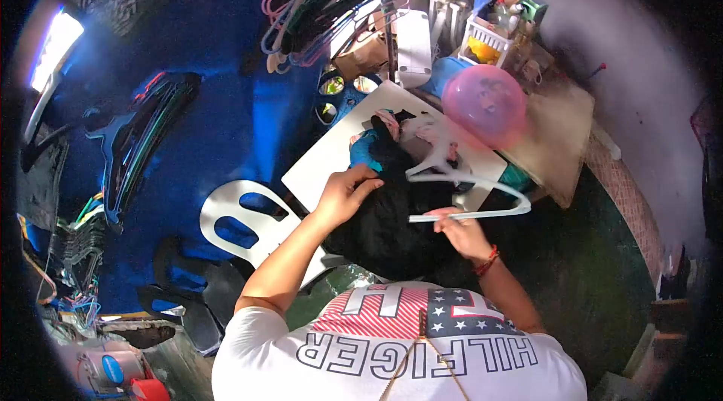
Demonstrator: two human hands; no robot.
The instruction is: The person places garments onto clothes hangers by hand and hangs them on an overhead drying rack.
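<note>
A white plastic clothes hanger (pixel 489 213) is held in my right hand (pixel 462 235), fingers closed around its lower bar. My left hand (pixel 345 195) pinches the upper edge of a black garment (pixel 388 216), which drapes from the table toward my lap. Part of the hanger lies over the black cloth; whether it is inside the garment I cannot tell. Just beyond my left hand, a blue cloth (pixel 364 151) and pink-and-white patterned cloths (pixel 433 134) are bunched on the white table (pixel 320 156).
A pink balloon (pixel 484 106) sits at the table's right, beside a board (pixel 553 149). Behind it stands a white basket (pixel 486 36) of small items. Many hangers (pixel 324 9) hang at the top, more hangers (pixel 143 137) at left. A white plastic chair (pixel 226 224) is left of me.
</note>
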